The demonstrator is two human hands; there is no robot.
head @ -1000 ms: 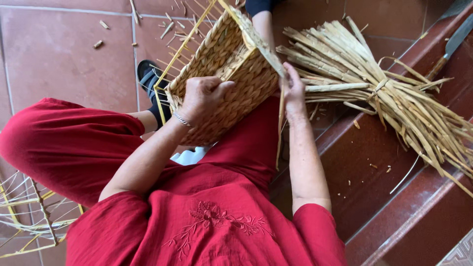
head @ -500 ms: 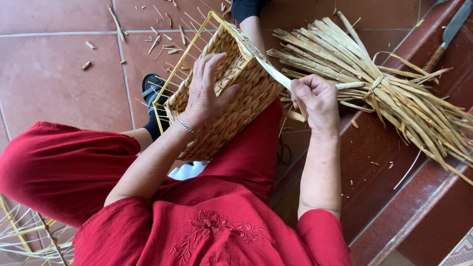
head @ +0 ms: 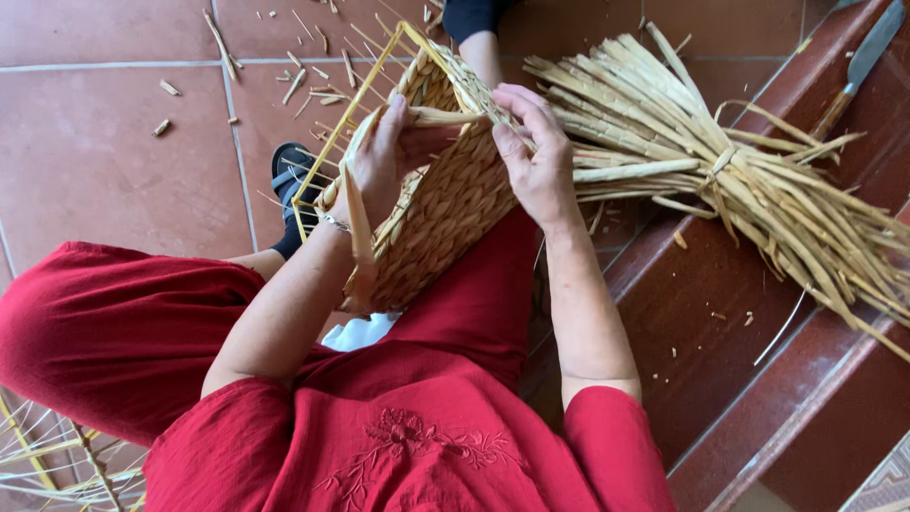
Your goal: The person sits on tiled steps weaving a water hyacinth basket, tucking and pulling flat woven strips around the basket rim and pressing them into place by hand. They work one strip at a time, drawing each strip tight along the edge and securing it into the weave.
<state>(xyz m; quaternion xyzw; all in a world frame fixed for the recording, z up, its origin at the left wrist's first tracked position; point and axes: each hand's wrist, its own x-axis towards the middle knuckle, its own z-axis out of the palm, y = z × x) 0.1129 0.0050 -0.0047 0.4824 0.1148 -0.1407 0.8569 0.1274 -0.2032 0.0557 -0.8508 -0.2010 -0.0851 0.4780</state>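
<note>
Nearest the camera lies the person's red dress with embroidered flowers on the chest (head: 408,441), its skirt spreading over the lap and the left knee. On that lap rests a rectangular basket woven of pale straw over a yellow wire frame (head: 445,204), tilted so that its woven wall faces up and its unfinished end, where bare yellow wires stick out, points away toward the floor.

The left hand (head: 379,156) lies on the basket's upper edge, fingers closed around a flat straw strand (head: 358,223) that hangs down over the wrist, where a thin bracelet (head: 334,223) sits. The right hand (head: 536,152) is just beside it at the basket's rim, fingertips pinching the other end of the same strand and pressing it against the weave.

To the right of the basket, touching the right hand's back, a thick bundle of dried straw stalks tied round the middle (head: 720,180) lies across a dark red stone step (head: 701,322). Beyond the basket a foot in a black sandal (head: 289,175) stands on the reddish tiled floor (head: 104,123), which is strewn with short straw offcuts (head: 223,43). At the far right corner a knife with a metal blade (head: 867,57) rests on the step.
</note>
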